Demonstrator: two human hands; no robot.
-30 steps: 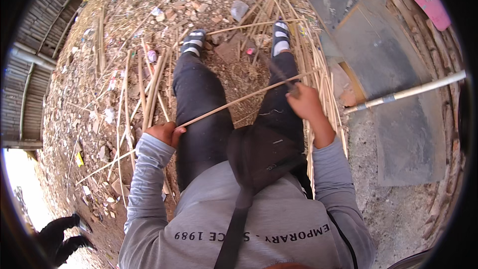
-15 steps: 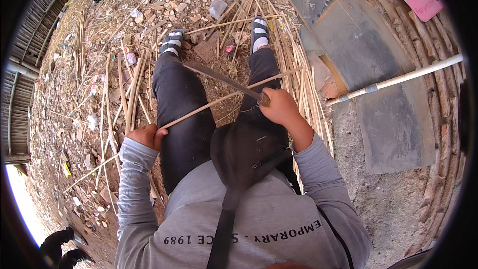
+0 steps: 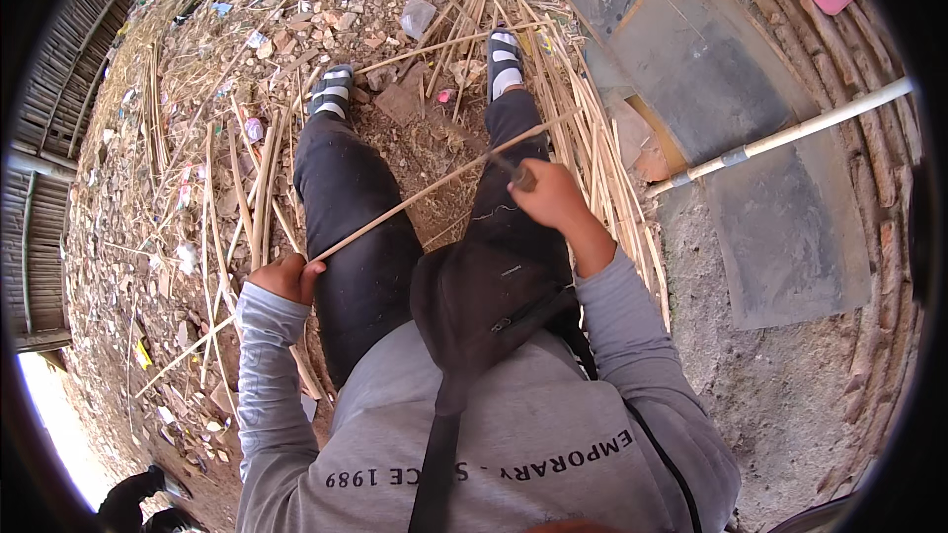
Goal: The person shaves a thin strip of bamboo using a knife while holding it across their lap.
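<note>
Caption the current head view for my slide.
Left grip holds a thin pale stick across both legs; right grip holds a brown-handled tool, partly blurred.

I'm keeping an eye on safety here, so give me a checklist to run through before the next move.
1. Left hand grips the pale strip: ok.
2. Right hand grips the tool: ok.
3. Left hand apart from the tool: ok.
4. Direction of the tool's edge: cannot tell, too blurred.
5. Legs out from under the pale strip: not ok, it crosses over both.
</note>
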